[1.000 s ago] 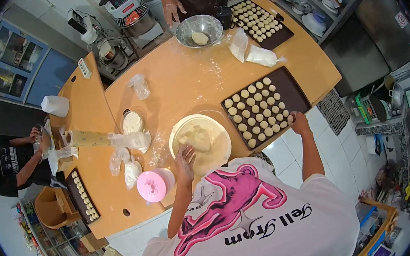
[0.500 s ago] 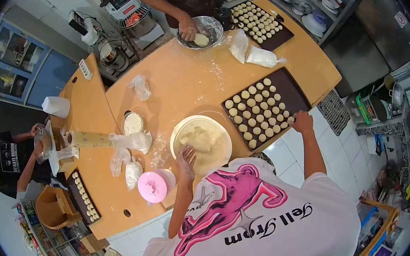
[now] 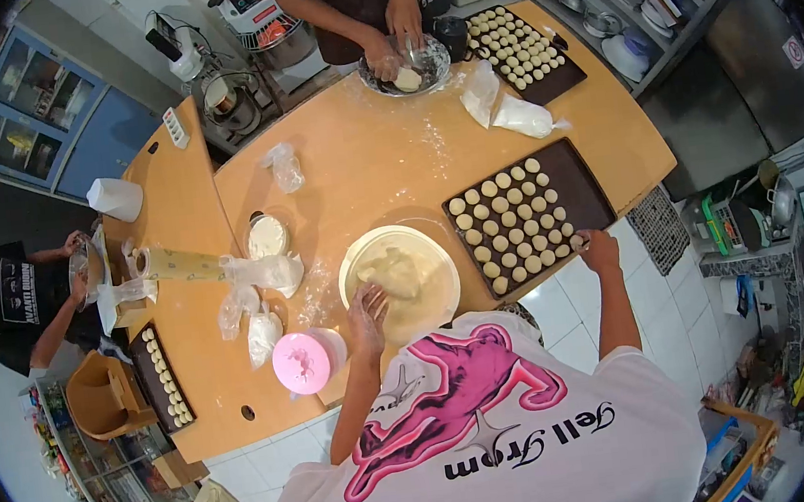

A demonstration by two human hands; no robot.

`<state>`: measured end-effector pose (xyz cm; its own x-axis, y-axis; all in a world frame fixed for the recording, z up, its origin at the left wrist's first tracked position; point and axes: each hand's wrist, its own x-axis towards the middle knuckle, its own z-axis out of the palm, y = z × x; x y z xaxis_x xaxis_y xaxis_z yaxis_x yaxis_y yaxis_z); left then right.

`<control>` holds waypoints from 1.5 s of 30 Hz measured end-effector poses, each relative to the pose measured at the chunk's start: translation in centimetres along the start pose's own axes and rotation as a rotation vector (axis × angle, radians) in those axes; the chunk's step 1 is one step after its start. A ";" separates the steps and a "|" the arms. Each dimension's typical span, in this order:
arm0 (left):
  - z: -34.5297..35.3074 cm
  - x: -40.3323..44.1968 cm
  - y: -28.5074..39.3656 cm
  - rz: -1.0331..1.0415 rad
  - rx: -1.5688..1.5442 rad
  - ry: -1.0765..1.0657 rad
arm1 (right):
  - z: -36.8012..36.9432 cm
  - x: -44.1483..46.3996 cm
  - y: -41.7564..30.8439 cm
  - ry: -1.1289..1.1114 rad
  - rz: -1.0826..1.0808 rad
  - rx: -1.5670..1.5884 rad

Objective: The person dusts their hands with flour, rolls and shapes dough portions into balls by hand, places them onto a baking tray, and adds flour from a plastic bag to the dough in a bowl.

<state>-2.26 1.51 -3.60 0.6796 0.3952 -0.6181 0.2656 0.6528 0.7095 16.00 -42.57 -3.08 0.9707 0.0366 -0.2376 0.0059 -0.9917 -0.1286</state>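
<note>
In the bowl (image 3: pixel 449 290), dough (image 3: pixel 395 273) lies beside the left fingers (image 3: pixel 376 300).

Person at 12 o'clock (image 3: pixel 338 13): one hand (image 3: pixel 384 60), earlier outside metal bowl (image 3: pixel 437 63) at its 10 o'clock, now inside touching dough (image 3: pixel 408 80) | other hand (image 3: pixel 405 17), earlier beyond bowl at 2 o'clock, now at its 12 o'clock rim | framing: tray (image 3: pixel 583 183) and table (image 3: pixel 353 158) appear slightly toward 4 o'clock

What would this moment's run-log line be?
left hand: open, at cream bowl | right hand: at dough ball, tray's edge | co-worker's hands: in metal bowl
</note>
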 end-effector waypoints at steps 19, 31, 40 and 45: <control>0.1 0.2 -0.4 0.036 -0.030 0.032 | -0.7 8.3 -4.7 0.210 -0.105 0.383; -1.8 -0.3 -1.2 0.139 -0.086 0.036 | 0.0 15.5 -10.4 0.012 0.025 0.222; -1.4 0.2 -1.2 0.104 -0.022 0.063 | -0.3 15.9 -10.2 0.077 -0.017 0.163; -1.9 0.7 -1.6 0.108 -0.042 0.070 | 1.7 17.7 -8.1 0.082 -0.111 0.275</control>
<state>-3.52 1.99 -5.82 0.6526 0.5079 -0.5623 0.1637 0.6301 0.7591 32.69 -33.65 -7.90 0.9840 0.1213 -0.1303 0.0583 -0.9113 -0.4077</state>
